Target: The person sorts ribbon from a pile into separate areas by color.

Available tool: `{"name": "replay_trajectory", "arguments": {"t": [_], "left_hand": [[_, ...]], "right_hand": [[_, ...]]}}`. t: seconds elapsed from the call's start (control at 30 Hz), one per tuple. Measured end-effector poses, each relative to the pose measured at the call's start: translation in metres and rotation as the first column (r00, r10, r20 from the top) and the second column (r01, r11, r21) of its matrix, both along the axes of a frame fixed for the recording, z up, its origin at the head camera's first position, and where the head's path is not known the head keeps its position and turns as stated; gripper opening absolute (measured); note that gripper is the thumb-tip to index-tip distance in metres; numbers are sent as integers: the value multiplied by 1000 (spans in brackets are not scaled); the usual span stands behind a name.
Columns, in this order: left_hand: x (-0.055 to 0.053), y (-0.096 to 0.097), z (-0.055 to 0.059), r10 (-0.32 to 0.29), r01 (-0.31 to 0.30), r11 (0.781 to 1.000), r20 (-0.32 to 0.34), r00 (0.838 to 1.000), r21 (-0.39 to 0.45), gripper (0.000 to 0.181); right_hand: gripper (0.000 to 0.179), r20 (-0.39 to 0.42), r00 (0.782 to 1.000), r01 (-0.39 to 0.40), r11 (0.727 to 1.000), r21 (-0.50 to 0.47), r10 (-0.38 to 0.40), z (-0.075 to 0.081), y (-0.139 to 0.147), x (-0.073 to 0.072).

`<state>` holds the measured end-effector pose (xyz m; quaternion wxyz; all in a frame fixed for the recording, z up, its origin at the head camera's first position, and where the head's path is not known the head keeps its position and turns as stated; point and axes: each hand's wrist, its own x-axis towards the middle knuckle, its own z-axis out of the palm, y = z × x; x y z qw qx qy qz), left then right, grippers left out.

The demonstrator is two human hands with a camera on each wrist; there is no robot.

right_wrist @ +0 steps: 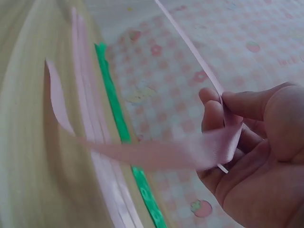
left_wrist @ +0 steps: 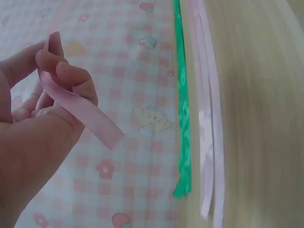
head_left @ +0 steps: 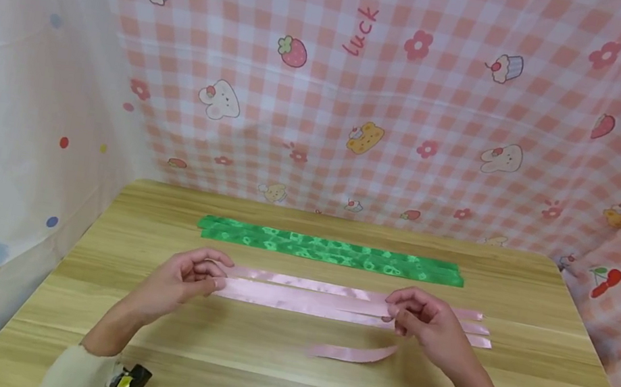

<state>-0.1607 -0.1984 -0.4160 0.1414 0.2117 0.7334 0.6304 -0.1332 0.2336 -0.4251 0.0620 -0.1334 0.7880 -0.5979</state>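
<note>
Between my two hands a pink satin ribbon [right_wrist: 166, 154] is drawn out above the table. My left hand [head_left: 176, 277] pinches it near one end, and a short tail of the ribbon [left_wrist: 95, 118] sticks out past the fingers. At the other side my right hand [head_left: 430, 326] holds the same ribbon between thumb and fingers. From there a longer, curved tail [head_left: 354, 353] hangs toward the near side. Several pink ribbons [head_left: 295, 282] lie straight, side by side, beneath; the held one overlaps them in the head view.
Behind the pink strips, shiny green ribbons [head_left: 331, 252] lie in a flat row on the wooden table [head_left: 218, 377]. A pink checked cloth [head_left: 326, 100] hangs at the table's back edge, and a white printed cloth [head_left: 7, 88] hangs on the left.
</note>
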Motion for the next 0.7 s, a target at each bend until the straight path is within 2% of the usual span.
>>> {"name": "replay_trajectory", "arguments": {"t": [0.2,0.43,0.7], "left_hand": [[0,-13,5,44,-45,999,-31,999,-22,26],[-1,-30,2,86,-86,996,-28,996,-24,22],[-4,-46,-6,154,-154,986,-10,988,-69,24]], "right_hand": [[18,-15,1000,-8,1000,-19,8,5,17,2],[12,-75,997,28,1000,3,-28,8,35,2],[16,-29,999,25,1000,-11,-25,6,57,4]]}}
